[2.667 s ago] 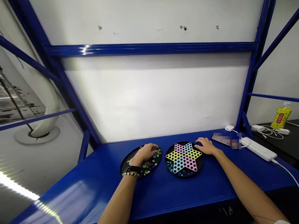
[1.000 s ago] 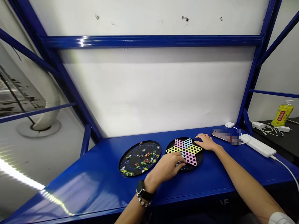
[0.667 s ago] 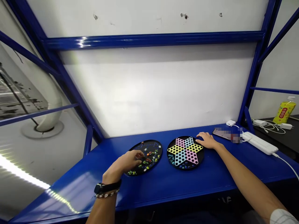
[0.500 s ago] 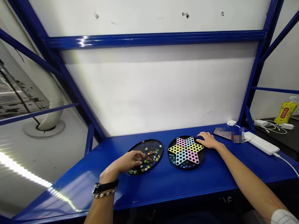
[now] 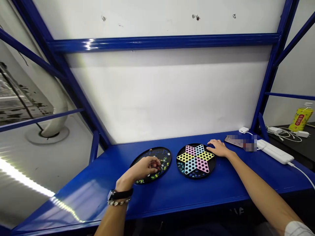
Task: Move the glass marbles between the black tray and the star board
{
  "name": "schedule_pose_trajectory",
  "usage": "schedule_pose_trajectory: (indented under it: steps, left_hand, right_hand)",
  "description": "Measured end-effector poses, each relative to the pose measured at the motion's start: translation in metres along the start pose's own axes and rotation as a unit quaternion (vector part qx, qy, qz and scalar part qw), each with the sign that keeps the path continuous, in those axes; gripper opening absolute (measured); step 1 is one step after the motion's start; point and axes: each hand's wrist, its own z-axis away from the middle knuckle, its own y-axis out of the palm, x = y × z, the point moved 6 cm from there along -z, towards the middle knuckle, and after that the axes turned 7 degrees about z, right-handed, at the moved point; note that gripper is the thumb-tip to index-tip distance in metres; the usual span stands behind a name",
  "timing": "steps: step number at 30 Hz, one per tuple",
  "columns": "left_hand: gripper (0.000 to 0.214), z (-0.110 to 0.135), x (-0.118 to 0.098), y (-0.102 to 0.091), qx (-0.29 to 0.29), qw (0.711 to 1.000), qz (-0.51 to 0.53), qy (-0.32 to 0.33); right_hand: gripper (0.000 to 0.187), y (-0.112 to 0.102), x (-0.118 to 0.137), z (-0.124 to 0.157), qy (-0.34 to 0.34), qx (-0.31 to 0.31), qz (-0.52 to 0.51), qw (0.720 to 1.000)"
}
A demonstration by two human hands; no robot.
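Observation:
My left hand (image 5: 145,167) is over a round black tray (image 5: 140,156) that holds many loose glass marbles (image 5: 164,164). Its fingers curl in towards the thumb among the marbles; what they grip, if anything, is hidden. To the right lies a round black Chinese checkers board (image 5: 212,165) with a pink, blue and yellow star full of holes (image 5: 196,158). More marbles, teal and blue (image 5: 180,167), lie around the star near its rim. At the board's upper right edge rests my right hand (image 5: 219,148), fingers stretched out and apart, holding nothing.
Both round pieces stand on a blue tabletop (image 5: 172,198). Behind my right hand are a phone (image 5: 235,141), a white power strip (image 5: 275,152) and a charger (image 5: 243,130). A white panel (image 5: 162,98) in a blue frame rises at the back. A yellow bottle (image 5: 300,118) stands far right.
My left hand has moved right across the tray and now covers the red and orange marbles near its middle. My right hand has stayed at the board's edge.

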Motion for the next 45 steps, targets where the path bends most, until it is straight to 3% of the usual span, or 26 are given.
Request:
schedule_pose_trajectory:
  steps: [4, 7, 14, 23, 27, 29, 35, 40, 42, 45]
  left_hand:
    - [0.046, 0.001, 0.006, -0.010, -0.060, 0.997, -0.040, 0.003]
    - [0.053, 0.001, 0.009, -0.008, -0.057, 0.997, -0.052, -0.011]
    - [0.026, -0.009, 0.003, 0.005, -0.030, 0.997, -0.065, 0.012]
    - [0.030, -0.008, 0.006, -0.003, -0.050, 0.999, 0.004, 0.014]
    - [0.034, -0.006, -0.016, -0.012, -0.157, 0.984, 0.048, 0.063]
    - [0.034, -0.012, -0.033, -0.008, -0.183, 0.975, 0.065, 0.102]
    - [0.025, -0.063, -0.067, 0.017, -0.149, 0.971, 0.063, 0.175]
    - [0.029, -0.095, -0.060, 0.029, -0.093, 0.981, 0.055, 0.160]
    - [0.035, -0.093, -0.053, 0.023, -0.101, 0.980, 0.059, 0.158]
    - [0.045, -0.077, -0.034, -0.002, -0.157, 0.976, 0.072, 0.129]
  right_hand:
    - [0.051, 0.000, -0.001, 0.000, 0.003, 0.001, -0.001, 1.000]
    - [0.051, 0.001, -0.001, 0.000, 0.002, 0.000, 0.000, 1.000]
    - [0.051, 0.000, 0.000, 0.000, -0.001, 0.000, -0.002, 1.000]
    - [0.052, 0.002, -0.002, -0.002, -0.003, 0.002, 0.004, 1.000]
    - [0.053, 0.003, -0.003, -0.003, -0.005, 0.001, 0.002, 1.000]
    - [0.052, 0.004, -0.004, -0.004, -0.004, -0.001, -0.001, 1.000]
    - [0.052, 0.004, -0.004, -0.004, -0.003, 0.005, -0.003, 1.000]
    - [0.051, 0.001, -0.001, -0.001, -0.004, 0.001, -0.003, 1.000]
    - [0.051, 0.001, 0.000, -0.001, -0.004, 0.000, -0.005, 1.000]
    - [0.050, 0.001, -0.001, -0.001, -0.004, -0.001, -0.008, 1.000]
